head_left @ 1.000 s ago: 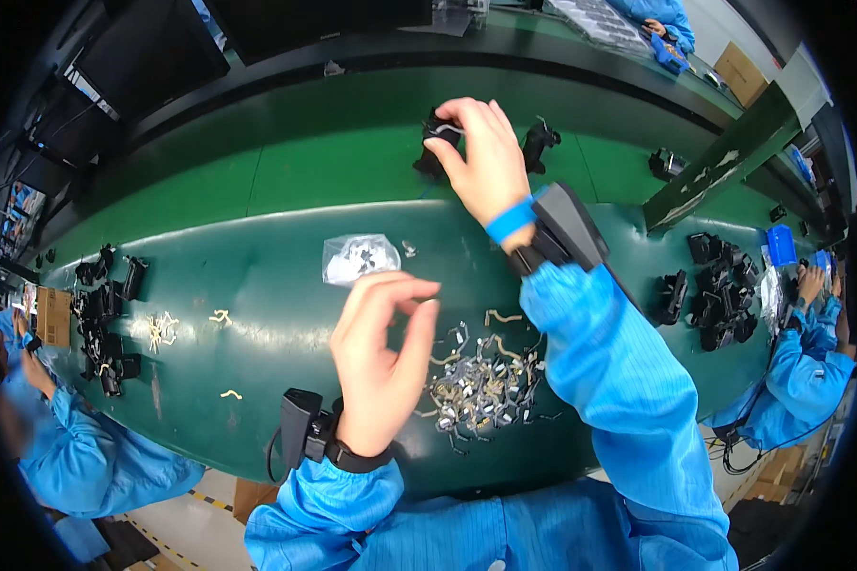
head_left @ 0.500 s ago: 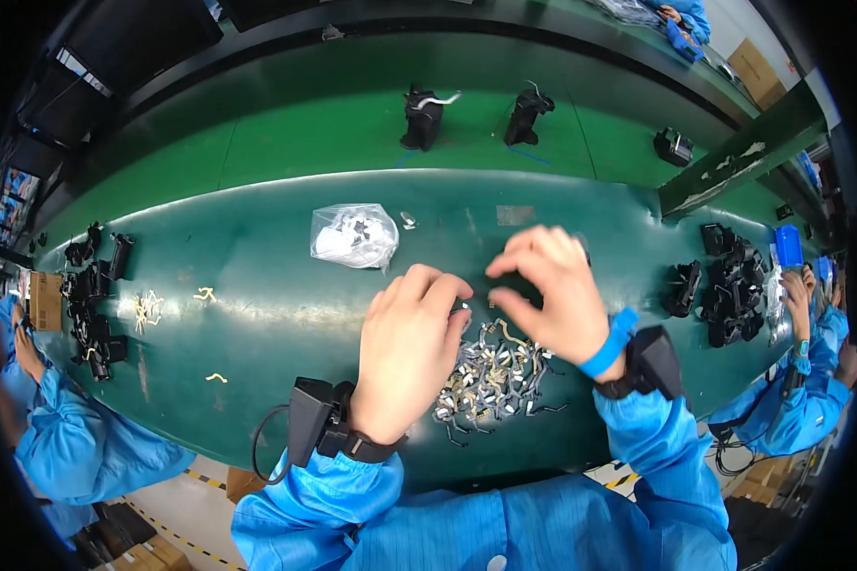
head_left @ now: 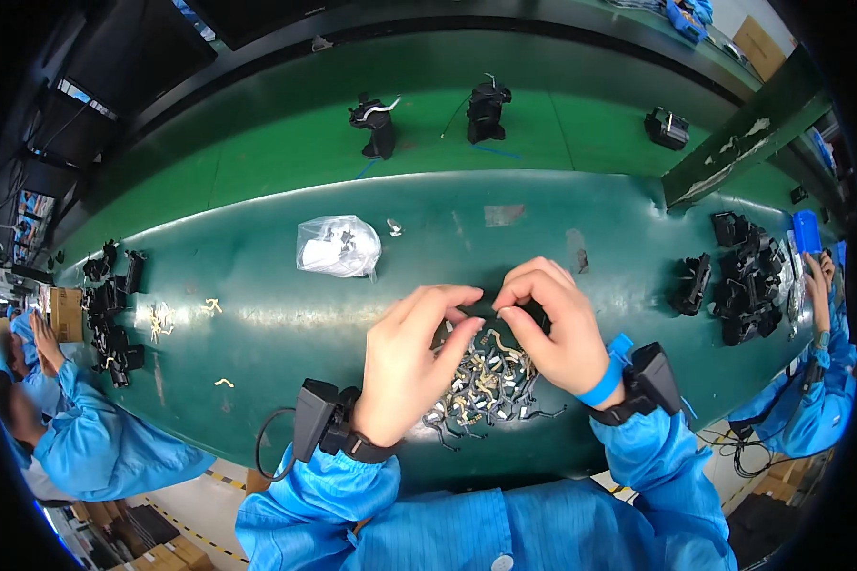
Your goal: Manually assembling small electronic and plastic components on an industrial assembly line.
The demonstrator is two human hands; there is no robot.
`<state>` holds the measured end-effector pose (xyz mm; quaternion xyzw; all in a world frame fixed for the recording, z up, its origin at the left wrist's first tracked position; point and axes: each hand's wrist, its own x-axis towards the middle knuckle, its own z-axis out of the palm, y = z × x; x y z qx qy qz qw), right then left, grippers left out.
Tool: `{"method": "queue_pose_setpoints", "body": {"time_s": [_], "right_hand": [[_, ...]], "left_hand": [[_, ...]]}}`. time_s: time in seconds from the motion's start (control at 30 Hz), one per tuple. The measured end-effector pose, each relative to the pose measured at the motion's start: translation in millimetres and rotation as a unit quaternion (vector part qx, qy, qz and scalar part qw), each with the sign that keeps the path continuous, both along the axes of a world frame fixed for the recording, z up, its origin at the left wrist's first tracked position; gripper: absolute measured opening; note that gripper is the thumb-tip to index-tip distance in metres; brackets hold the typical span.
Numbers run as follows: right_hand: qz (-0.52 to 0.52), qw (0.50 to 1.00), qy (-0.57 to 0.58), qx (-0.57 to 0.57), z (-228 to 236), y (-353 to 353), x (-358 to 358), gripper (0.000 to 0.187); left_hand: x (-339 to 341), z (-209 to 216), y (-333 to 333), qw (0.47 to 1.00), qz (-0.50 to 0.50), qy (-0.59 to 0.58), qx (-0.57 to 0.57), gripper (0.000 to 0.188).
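Above a heap of small bent strips [head_left: 486, 385], grey and tan with white pieces among them, both of my hands face each other. My left hand [head_left: 409, 362] is on the heap's left side, thumb and index finger apart, with nothing visible between their tips. On the other side, my right hand [head_left: 562, 333] has its thumb and index tips pressed together near the heap's upper edge. Anything in that pinch is too small to make out. My fingers and palms cover part of the heap's upper edge.
A clear plastic bag [head_left: 339, 247] with white contents lies beyond my left hand. Loose tan strips [head_left: 162, 322] are at the left. Black device parts [head_left: 747, 276] are piled at the right, more [head_left: 112, 319] at the left. Two black devices stand on the green surface beyond. Co-workers sit at both sides.
My right hand has come down and nearer to my left, its thumb and index finger closing to a pinch. My left thumb and index finger remain apart. The view has shifted slightly.
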<state>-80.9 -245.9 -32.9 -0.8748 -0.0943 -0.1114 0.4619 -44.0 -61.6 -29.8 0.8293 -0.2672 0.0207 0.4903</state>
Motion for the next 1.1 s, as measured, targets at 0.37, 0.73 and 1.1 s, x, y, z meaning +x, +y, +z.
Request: {"method": "queue_pose_setpoints", "body": {"time_s": [0.37,0.73,1.1], "right_hand": [[-0.038,0.981,0.054,0.183,5,8,-14,0.016],[-0.093,0.985,0.009,0.142,5,16,-21,0.013],[0.011,0.987,0.06,0.147,11,4,-16,0.014]], "left_hand": [[-17,0,-6,0.949,-0.022,0.291,-0.118,0.007],[-28,-1,-10,0.899,0.013,0.334,-0.282,0.006],[-19,12,-1,0.9,0.0,0.366,-0.236,0.009]]}}
